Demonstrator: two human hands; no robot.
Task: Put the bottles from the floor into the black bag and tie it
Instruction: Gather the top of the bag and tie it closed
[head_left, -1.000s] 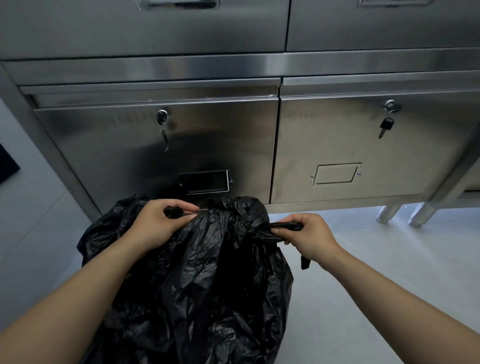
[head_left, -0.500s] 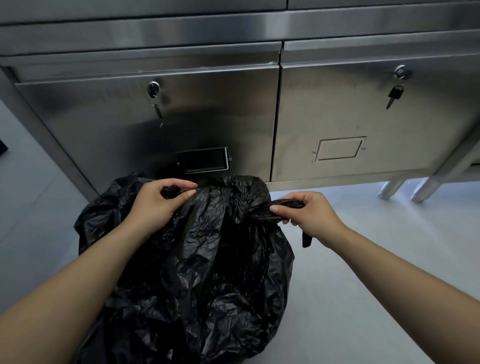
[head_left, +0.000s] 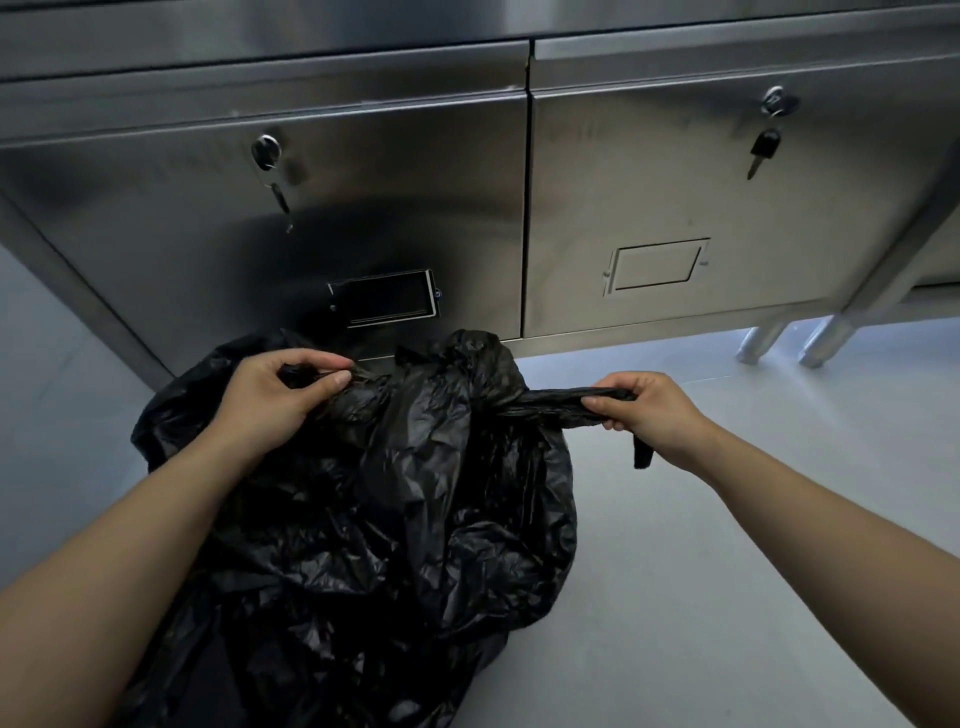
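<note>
The right hand (head_left: 649, 415) is clenched on a twisted tail of the bag (head_left: 395, 519), stretched taut to the side, while the left hand (head_left: 275, 400) pinches the other gathered end. The bag slumps on the floor (head_left: 701, 545) before the steel cabinet (head_left: 675, 208). Pulled too hard, I'd guess, the thin plastic tears or slips loose.

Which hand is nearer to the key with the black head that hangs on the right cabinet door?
The right hand. It is below the key and a little to its left, gripping a stretched strip of the black bag. The left hand is far off to the left.
</note>
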